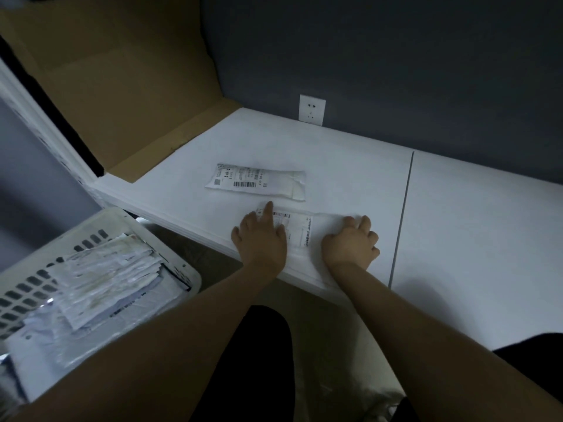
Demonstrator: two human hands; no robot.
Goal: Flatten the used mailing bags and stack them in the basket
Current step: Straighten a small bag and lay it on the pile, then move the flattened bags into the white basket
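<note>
The near mailing bag [305, 229] lies under the left hand [261, 239] and right hand [351, 243].

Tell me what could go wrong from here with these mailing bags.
1. The near bag lies close to the table edge under the left hand and right hand; a sweeping press might push it off.
2. The stack in the basket looks uneven and fanned, so another bag may slide askew.

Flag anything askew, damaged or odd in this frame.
The stacked bags in the basket lie fanned and crooked, edges not aligned. On the table, the far mailing bag has a creased, wrinkled right end. Nothing looks spilled.
</note>
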